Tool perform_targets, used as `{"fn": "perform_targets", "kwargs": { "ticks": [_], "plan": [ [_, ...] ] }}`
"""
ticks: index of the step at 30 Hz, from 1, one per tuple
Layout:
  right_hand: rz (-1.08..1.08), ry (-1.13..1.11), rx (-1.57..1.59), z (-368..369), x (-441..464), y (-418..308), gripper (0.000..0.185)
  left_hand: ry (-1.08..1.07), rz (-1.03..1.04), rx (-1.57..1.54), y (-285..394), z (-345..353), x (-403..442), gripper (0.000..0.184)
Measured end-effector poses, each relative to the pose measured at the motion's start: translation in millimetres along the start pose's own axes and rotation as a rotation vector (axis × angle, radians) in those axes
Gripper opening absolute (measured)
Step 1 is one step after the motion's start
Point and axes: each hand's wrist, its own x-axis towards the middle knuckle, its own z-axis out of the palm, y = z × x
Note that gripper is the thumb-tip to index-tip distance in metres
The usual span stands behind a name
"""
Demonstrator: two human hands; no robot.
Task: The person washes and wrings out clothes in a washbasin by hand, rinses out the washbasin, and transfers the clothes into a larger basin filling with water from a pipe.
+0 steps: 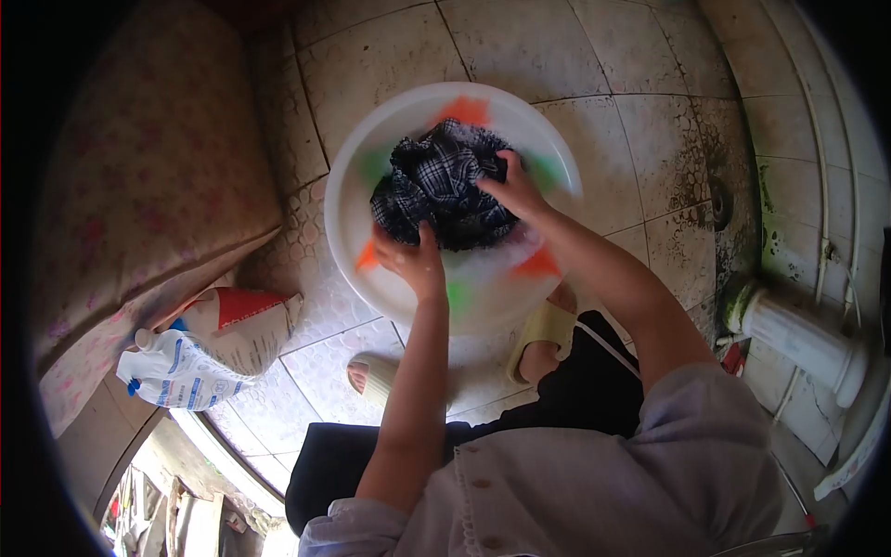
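A bunched, wet-looking black-and-white plaid garment (447, 174) lies in a round white basin (342, 243) with blurred orange and green patterns. Its exact kind cannot be made out. White suds show along its edges. My left hand (413, 262) grips the near left part of the cloth, thumb on top and the other fingers partly hidden beneath. On the right side, my right hand (515, 188) is closed around another fold, its thumb pressing inward.
Dirty floor tiles (529, 46) surround the basin. To the left stand a cloth-covered piece of furniture (158, 158), a blue-and-white plastic pouch (181, 369) and a red-and-beige bag (243, 325). My slippered feet are close by. White pipes (798, 339) run at the right wall.
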Motion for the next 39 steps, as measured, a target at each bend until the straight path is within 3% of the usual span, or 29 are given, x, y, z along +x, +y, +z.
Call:
{"fn": "perform_targets", "kwargs": {
  "ticks": [2, 4, 5, 6, 8, 9, 10, 12, 14, 16, 18, 19, 20, 21, 22, 23, 24, 26, 27, 28, 30, 31, 32, 34, 35, 37, 38, 39],
  "plan": [
    [0.096, -0.087, 0.070, -2, 12, 14, 0.053, -0.137, 0.323, 0.037, 21, 1, 23, 0.071],
    [-0.039, -0.303, 0.042, -6, 13, 22, 0.046, -0.181, 0.381, 0.120, 6, 23, 45, 0.071],
    [-0.192, -0.279, 0.058, -9, 6, 20, 0.041, -0.219, 0.444, 0.203, 0, 30, 54, 0.070],
    [-0.197, -0.279, 0.052, -11, 4, 18, 0.041, -0.216, 0.442, 0.196, 0, 29, 60, 0.070],
    [-0.318, -0.429, -0.168, -14, -1, 16, 0.042, -0.421, 0.275, 0.419, -4, 27, 68, 0.066],
    [-0.388, -0.389, -0.245, -22, -6, 3, 0.042, -0.433, 0.342, 0.518, -10, 23, 75, 0.054],
    [-0.387, -0.388, -0.243, -30, -10, -9, 0.042, -0.434, 0.343, 0.519, -12, 17, 80, 0.054],
    [-0.245, -0.085, -0.387, -52, -13, -35, 0.040, -0.494, 0.370, 0.111, -2, 0, 91, 0.040],
    [-0.199, 0.074, -0.437, -71, -13, -59, 0.042, -0.484, 0.485, 0.052, 29, -30, 95, 0.029],
    [-0.100, 0.084, -0.516, -88, -13, -71, 0.034, -0.506, 0.471, 0.041, 66, -59, 94, 0.027],
    [-0.485, 0.116, -0.563, -105, -8, -66, 0.018, -0.533, 0.392, 0.149, 100, -87, 94, 0.034],
    [-0.571, 0.086, -0.531, -111, -4, -64, 0.012, -0.653, 0.421, 0.267, 111, -99, 93, 0.041],
    [-0.576, 0.085, -0.529, -117, 1, -62, 0.012, -0.770, 0.450, 0.388, 119, -109, 93, 0.048],
    [-0.462, -0.085, -0.242, -124, 7, -63, 0.015, -0.906, 0.453, 0.543, 122, -116, 94, 0.068],
    [-0.341, -0.252, 0.043, -126, 13, -65, 0.019, -0.899, 0.452, 0.542, 119, -114, 94, 0.068],
    [-0.102, -0.282, 0.025, -129, 19, -66, 0.025, -1.086, 0.469, 0.544, 112, -110, 92, 0.073],
    [-0.106, -0.284, 0.025, -127, 20, -70, 0.025, -1.274, 0.485, 0.540, 105, -105, 89, 0.079],
    [-0.164, -0.177, 0.024, -121, 21, -77, 0.024, -1.284, 0.665, 0.763, 97, -92, 74, 0.085],
    [-0.235, -0.212, -0.051, -123, 20, -79, 0.023, -1.289, 0.764, 0.823, 102, -90, 64, 0.066],
    [-0.235, -0.221, -0.047, -124, 15, -88, 0.023, -1.288, 0.755, 0.828, 104, -91, 64, 0.066],
    [-0.254, -0.635, -0.551, -126, 4, -105, 0.035, -1.428, 0.836, 1.042, 109, -89, 71, 0.051],
    [-0.382, -0.652, -0.662, -121, -5, -102, 0.050, -1.369, 0.941, 0.924, 106, -93, 82, 0.031],
    [-0.385, -0.652, -0.662, -121, -14, -100, 0.050, -1.221, 1.121, 0.767, 99, -100, 96, 0.037],
    [-0.345, -0.894, -0.733, -119, -33, -115, 0.049, -1.245, 0.482, 0.347, 96, -105, 109, 0.041],
    [-0.348, -0.890, -0.736, -118, -31, -114, 0.049, -1.242, 0.487, 0.345, 96, -104, 115, 0.041],
    [-0.371, -0.848, -0.417, -113, -24, -106, 0.046, -1.570, -0.104, -0.174, 114, -104, 119, 0.046],
    [-0.371, -0.849, -0.422, -108, -14, -104, 0.046, -1.604, -0.243, -0.386, 107, -95, 125, 0.040],
    [-0.323, -0.767, -0.164, -99, -1, -105, 0.042, -1.436, -0.338, -0.476, 94, -80, 131, 0.036]
  ]
}}
